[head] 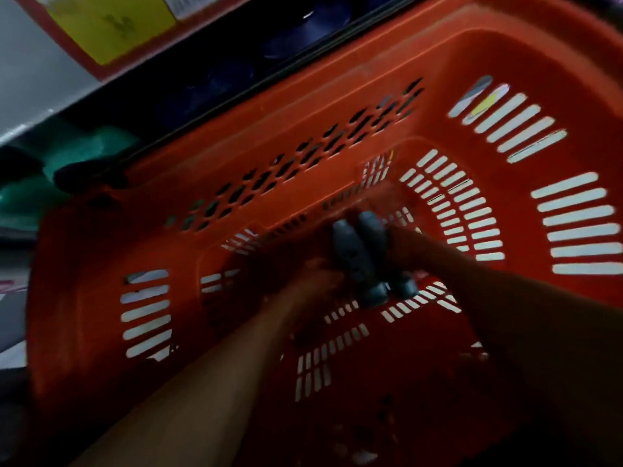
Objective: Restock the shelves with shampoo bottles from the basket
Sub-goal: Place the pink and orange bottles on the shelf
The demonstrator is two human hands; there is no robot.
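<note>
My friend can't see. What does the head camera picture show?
Two hands, left hand and right hand, reach into a red basket around two blue-grey bottles. The picture is dark and blurry; a yellow shelf tag shows above.

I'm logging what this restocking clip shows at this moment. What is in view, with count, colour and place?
basket: one, red-orange slotted plastic, fills most of the view, seen from above.
shampoo bottles: two, grey-blue, side by side low in the basket, caps toward the camera, between the hands.
shelf edge label: one, yellow, blurred, top left.
green packages: number unclear, left of the basket, blurred.
dark blue items: number unclear, beyond the basket's far rim.
left hand: one, at the left bottle; grip blurred.
right hand: one, against the right bottle; grip blurred.
</note>
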